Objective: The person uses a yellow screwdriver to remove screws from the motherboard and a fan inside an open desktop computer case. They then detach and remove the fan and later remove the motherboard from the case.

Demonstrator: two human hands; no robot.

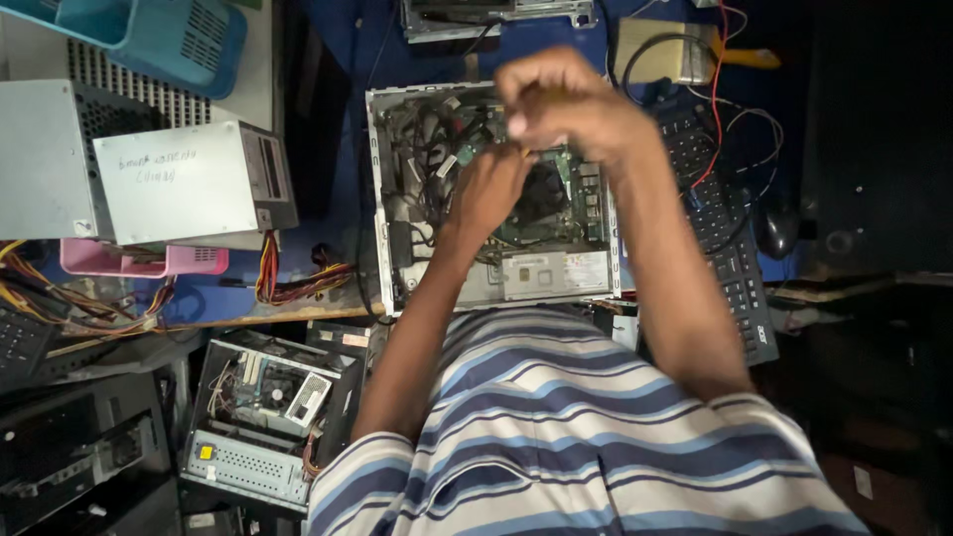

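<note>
The open computer case (493, 194) lies flat on the blue worktop (342, 60), long axis running away from the person, both hands inside — left hand (486, 189) low, right hand (561, 99) fisted, its grip unclear — amid dim clutter.

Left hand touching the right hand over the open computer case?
Cannot tell. In the head view the left hand and right hand meet near the case, but blur hides any contact or gap.

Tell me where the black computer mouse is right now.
In the head view, the black computer mouse lies at the right, just past the far end of the black keyboard, right of the open computer case.
</note>
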